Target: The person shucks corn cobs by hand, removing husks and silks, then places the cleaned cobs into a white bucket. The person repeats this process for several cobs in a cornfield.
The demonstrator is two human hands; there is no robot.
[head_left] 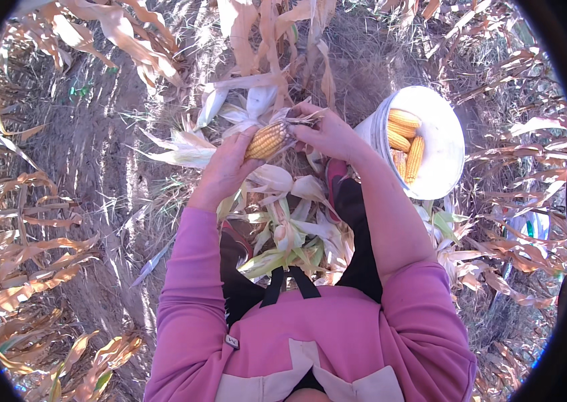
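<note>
You have one small tag [232, 342] on your pink top [263, 335], beside the left sleeve [191, 288]; it carries a letter-like mark, too small for you to read surely. Nothing else in your view gives you readable words, numbers or signs.

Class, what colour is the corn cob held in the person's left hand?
The oblong, kernel-covered corn cob is yellow, showing best in the head view.
</note>
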